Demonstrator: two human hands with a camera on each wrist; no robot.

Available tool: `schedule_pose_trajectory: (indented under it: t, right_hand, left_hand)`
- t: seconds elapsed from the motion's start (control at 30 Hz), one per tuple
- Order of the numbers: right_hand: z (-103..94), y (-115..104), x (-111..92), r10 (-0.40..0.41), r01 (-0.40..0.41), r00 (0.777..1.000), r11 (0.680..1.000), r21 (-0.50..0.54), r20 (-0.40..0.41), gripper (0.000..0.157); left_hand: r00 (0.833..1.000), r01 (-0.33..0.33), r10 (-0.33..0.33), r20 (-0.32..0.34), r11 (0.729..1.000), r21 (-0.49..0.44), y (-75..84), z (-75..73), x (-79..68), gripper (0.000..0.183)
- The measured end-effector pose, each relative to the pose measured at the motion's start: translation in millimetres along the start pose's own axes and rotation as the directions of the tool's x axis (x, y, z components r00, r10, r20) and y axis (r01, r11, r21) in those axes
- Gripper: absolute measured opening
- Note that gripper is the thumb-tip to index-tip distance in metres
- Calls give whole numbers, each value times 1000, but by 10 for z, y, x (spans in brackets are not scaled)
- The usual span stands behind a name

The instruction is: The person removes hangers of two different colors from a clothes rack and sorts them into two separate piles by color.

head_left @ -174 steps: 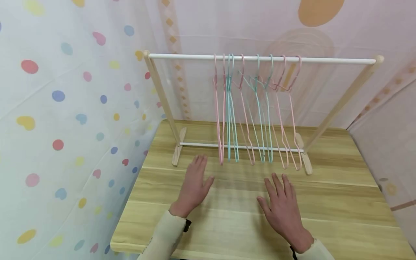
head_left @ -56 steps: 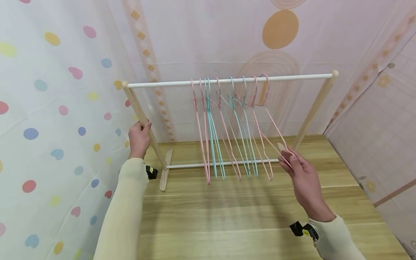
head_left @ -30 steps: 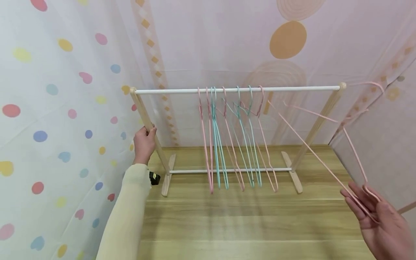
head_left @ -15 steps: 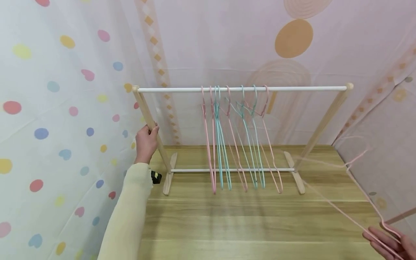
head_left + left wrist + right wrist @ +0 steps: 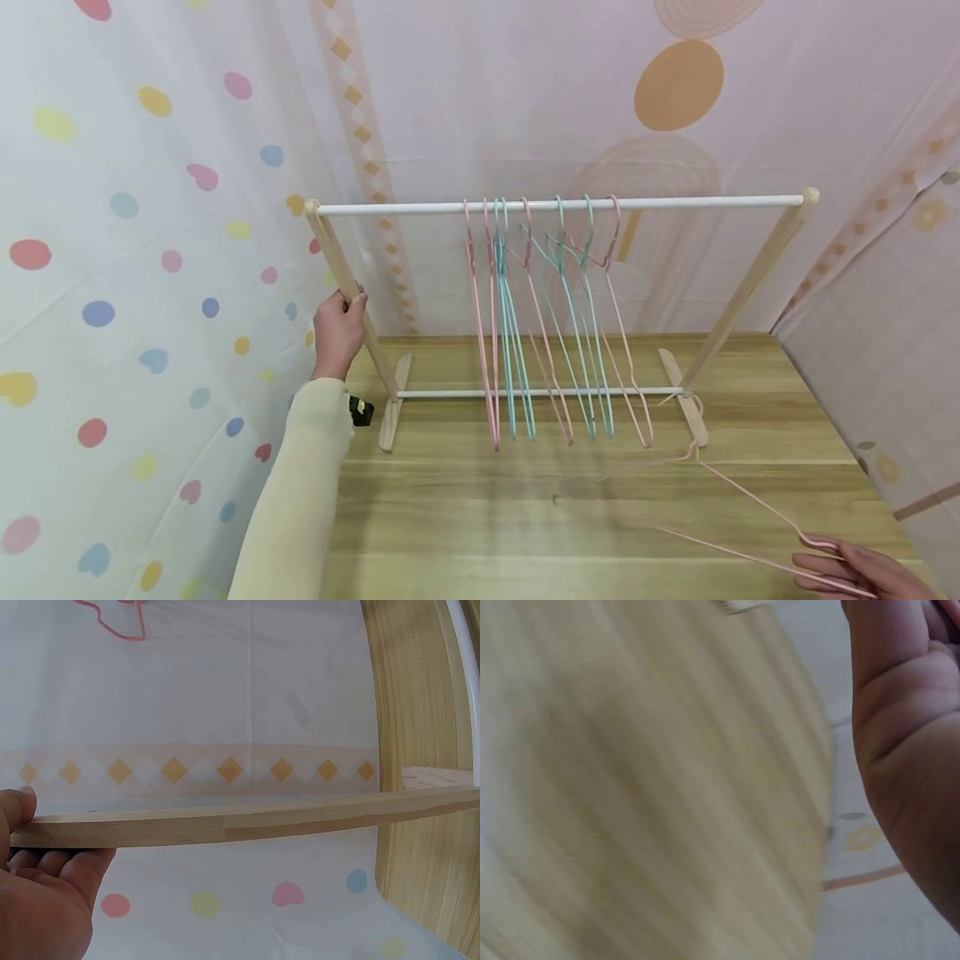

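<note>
My left hand (image 5: 337, 333) grips the left wooden post (image 5: 247, 823) of a small garment rack, thumb on the near side. At the lower right of the head view, my right hand (image 5: 862, 571) holds a thin pink hanger (image 5: 720, 547) by one end, low over the table. The hanger's hook points toward the rack's right foot, and its far end is blurred. Several pink and light-blue hangers (image 5: 619, 323) hang from the white top rail (image 5: 712, 202). The right wrist view shows only part of the right hand (image 5: 911, 750); its fingertips are cut off.
The rack stands on a wood-grain table (image 5: 450, 533), on wooden feet (image 5: 393, 404) joined by a white lower bar (image 5: 442, 393). A dotted curtain (image 5: 172, 350) hangs at the left, with patterned cloth (image 5: 465, 83) behind.
The rightmost pink hanger has come off the rail in my right hand. It has swung out right, then down toward the table. My left hand moved up to the post and stays there.
</note>
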State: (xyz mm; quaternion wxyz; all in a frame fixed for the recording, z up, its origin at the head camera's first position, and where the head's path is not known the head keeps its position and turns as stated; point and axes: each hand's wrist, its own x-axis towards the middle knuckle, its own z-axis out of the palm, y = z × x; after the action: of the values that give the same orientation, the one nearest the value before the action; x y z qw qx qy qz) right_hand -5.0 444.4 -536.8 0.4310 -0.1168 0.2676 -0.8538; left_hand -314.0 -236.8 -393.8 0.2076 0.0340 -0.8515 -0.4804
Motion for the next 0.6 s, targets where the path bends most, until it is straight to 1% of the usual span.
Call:
schedule_pose_trajectory:
  t: [0.13, 0.2, 0.23, 0.33, 0.37, 0.43, 0.5, 0.57, 0.6]
  right_hand:
    - [-78, 52, 79, 9, -9, 999, 1000, -2, -44, 57]
    - [-102, 69, 104, 12, -11, 997, 1000, 8, -82, 55]
    - [-112, 74, 108, 15, -13, 994, 1000, 16, -107, 53]
    - [-141, 79, 93, 30, -32, 979, 999, -6, -203, 49]
    - [-153, 80, 81, 36, -44, 969, 999, -27, -244, 47]
    - [-184, 90, 52, 42, -72, 943, 994, -81, -331, 43]
    - [-223, 94, 19, 57, -118, 912, 985, -126, -405, 40]
    - [-258, 104, -14, 56, -158, 876, 972, -175, -479, 37]
    - [-280, 106, -32, 60, -177, 862, 966, -188, -503, 35]
  left_hand:
    - [1000, -4, 4, -1, 1000, -5, -6, 0, 20, 32]
    - [1000, -3, 3, 0, 1000, -9, -12, 1, 24, 33]
    - [1000, -1, 1, 0, 1000, -10, -16, 1, 26, 33]
    - [1000, 5, -5, -1, 1000, -12, -21, -3, 22, 33]
    - [1000, 6, -6, -1, 1000, -12, -21, -3, 20, 33]
    - [1000, 7, -7, 3, 1000, -12, -19, -4, 16, 33]
    - [1000, 7, -7, 7, 1000, -17, -15, -2, 11, 32]
    - [1000, 7, -7, 10, 1000, -19, -7, 1, 6, 31]
    - [1000, 8, -7, 13, 1000, -21, -5, 3, 3, 31]
